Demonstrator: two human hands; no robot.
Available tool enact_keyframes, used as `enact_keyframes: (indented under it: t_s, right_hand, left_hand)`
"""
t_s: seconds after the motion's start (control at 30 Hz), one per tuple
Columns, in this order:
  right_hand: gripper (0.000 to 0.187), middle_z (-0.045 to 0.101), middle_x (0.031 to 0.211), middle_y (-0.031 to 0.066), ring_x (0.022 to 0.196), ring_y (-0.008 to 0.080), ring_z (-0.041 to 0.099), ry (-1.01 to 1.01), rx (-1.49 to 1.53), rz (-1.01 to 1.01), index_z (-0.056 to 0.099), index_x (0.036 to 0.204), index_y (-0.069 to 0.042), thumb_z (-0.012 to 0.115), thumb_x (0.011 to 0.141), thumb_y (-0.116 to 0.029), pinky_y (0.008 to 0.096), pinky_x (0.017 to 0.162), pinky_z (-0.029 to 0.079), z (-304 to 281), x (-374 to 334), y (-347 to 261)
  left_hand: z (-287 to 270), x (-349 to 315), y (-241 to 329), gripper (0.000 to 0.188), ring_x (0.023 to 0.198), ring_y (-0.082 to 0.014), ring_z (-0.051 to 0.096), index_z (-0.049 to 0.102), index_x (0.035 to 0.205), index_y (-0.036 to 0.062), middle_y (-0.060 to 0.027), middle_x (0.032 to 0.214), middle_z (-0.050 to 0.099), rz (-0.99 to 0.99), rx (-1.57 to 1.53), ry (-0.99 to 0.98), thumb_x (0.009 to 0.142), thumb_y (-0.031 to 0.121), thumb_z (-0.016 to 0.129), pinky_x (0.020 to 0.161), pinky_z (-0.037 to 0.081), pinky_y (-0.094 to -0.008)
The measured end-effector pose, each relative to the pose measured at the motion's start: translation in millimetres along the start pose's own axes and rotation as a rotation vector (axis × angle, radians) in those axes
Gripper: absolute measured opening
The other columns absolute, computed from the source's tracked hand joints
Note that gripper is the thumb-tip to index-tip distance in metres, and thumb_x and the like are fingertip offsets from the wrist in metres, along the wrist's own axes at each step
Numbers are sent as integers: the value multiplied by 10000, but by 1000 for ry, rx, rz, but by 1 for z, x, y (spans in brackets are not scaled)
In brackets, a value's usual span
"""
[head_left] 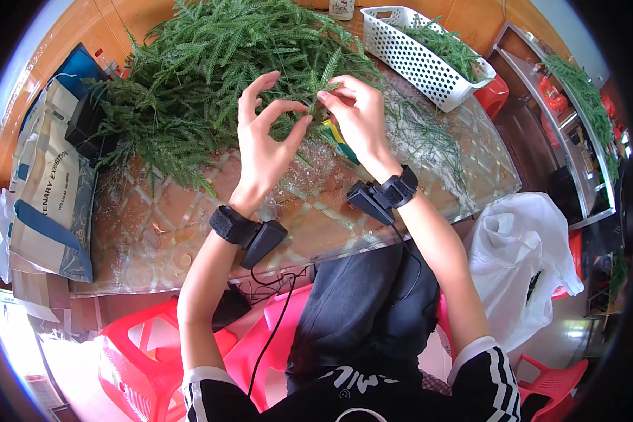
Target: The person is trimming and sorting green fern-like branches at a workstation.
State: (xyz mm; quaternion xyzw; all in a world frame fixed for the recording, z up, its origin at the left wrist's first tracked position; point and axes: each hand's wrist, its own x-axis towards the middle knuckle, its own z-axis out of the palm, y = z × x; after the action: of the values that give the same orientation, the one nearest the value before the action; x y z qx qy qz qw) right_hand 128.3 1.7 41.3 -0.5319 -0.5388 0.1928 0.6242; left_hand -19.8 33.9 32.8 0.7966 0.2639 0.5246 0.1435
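My right hand [362,116] pinches a green artificial pine sprig [328,69] between thumb and fingers, its needled tip pointing up. Close by on its left, my left hand [269,133] has its fingers apart. The thumb and forefinger of that hand curve toward the sprig's lower end, with a small gap showing between their tips. Behind both hands spreads a large heap of green pine branches [211,63] on the table. Partly hidden by my right hand, a yellow and green object [340,146] lies on the tabletop; its kind is unclear.
A white perforated basket [418,67] holding more greenery stands at the far right of the table [169,243]. Loose needles and white flecks [429,137] lie before it. A printed bag [53,183] stands on the left, and a white plastic bag [520,260] hangs beside the right edge.
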Motion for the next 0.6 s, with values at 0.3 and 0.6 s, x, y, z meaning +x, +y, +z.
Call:
enact_keyframes:
  t_s: [0.3,0.6]
  right_hand:
    - [114,603,693,19,565,25,457,-74,160,65,579,881,9,611,788,-50,189,485,320,-9,6,3]
    - [168,570,700,-11,580,33,468,-266,556,264,559,937,-32,604,776,-33,190,484,307,-11,14,7]
  left_hand:
    - [-9,7,-3,196,1145,-294,397,631,859,95,-99,1252,416,-37,-75,12,682,151,696,946,299,-404]
    - [-15,8,-6,154,1138,-293,408,616,834,67,-109,1243,433,195,511,54,698,124,662,926,314,-419]
